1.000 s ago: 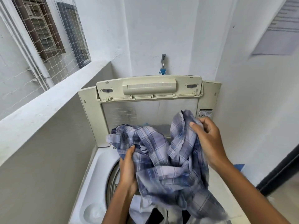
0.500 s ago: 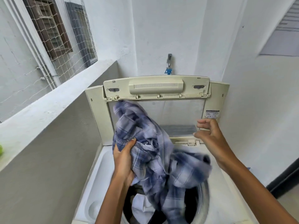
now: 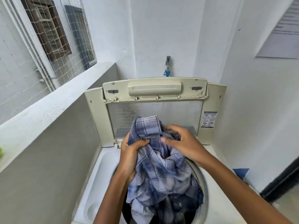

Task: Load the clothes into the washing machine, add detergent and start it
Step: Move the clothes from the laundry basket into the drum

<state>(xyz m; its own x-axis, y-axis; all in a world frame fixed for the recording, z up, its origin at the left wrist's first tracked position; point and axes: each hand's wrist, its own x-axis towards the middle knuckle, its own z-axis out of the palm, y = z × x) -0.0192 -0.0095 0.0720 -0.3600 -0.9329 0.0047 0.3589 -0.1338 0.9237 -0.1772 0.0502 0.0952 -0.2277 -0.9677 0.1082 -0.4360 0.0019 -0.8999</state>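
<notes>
A blue and white plaid shirt (image 3: 161, 172) hangs bunched over the round drum opening of a white top-loading washing machine (image 3: 100, 172). The lower part of the shirt drops into the drum. My left hand (image 3: 131, 156) grips the cloth on its left side, fingers curled into the fabric. My right hand (image 3: 182, 141) clutches the top of the bundle from the right. The machine's cream lid (image 3: 153, 89) stands open and upright behind the shirt. No detergent is visible.
A grey parapet wall with a white ledge (image 3: 53, 107) runs along the left of the machine. A tap with a blue fitting (image 3: 167, 68) sits on the back wall. White wall closes the right side, with a dark door frame (image 3: 281, 180) low right.
My right hand, which had let go of the shirt, has come back left and taken hold of it again. The bundle has sunk lower toward the drum.
</notes>
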